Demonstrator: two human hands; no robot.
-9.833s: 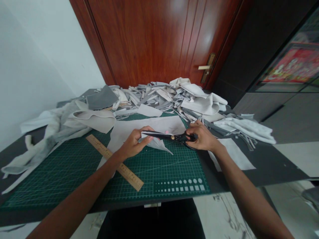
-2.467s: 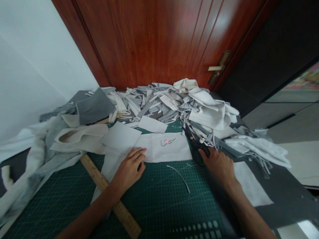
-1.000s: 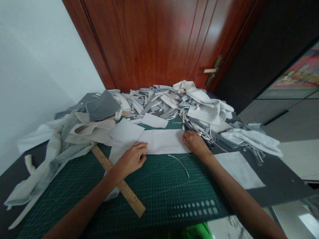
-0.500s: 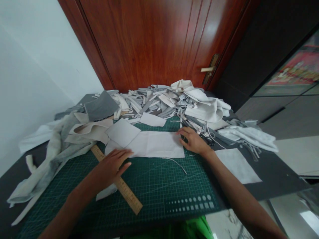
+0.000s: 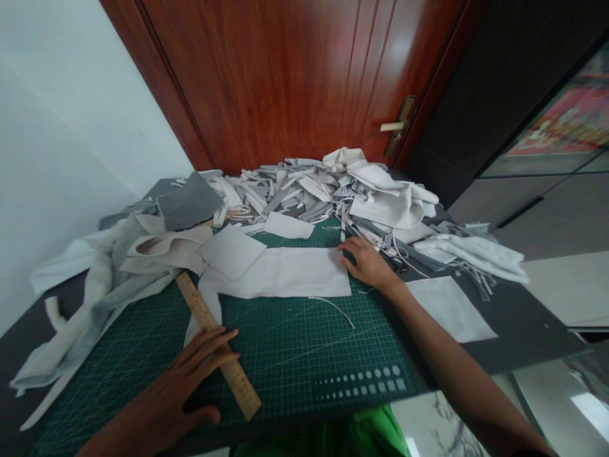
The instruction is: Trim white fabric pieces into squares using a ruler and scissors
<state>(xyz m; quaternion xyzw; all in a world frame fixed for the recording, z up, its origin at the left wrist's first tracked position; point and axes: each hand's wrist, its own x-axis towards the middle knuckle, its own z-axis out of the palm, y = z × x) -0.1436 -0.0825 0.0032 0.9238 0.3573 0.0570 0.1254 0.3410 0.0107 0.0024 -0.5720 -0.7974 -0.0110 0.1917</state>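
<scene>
A long white fabric piece (image 5: 290, 273) lies flat across the green cutting mat (image 5: 285, 355). At its right end is my right hand (image 5: 366, 260), thumb and fingers curled together on the edge. My left hand (image 5: 195, 374) has its fingers stretched out over the wooden ruler (image 5: 238, 384), touching it, with the thumb apart. The ruler slants across the mat's left part, over a narrow tail of white fabric. A smaller pale square piece (image 5: 233, 251) overlaps the long piece's left end. A thin thread-like strip (image 5: 339, 310) curves just below it.
A heap of grey and white scraps (image 5: 304, 190) runs along the back, against the brown door (image 5: 280, 82). Bundled pale cloth (image 5: 104, 298) covers the left side. A white square sheet (image 5: 450, 308) lies right of the mat, under my right forearm.
My left hand has moved down and left, off the long fabric piece and onto the ruler. The ruler's lower end has shifted slightly. My right hand stays at the fabric's right end.
</scene>
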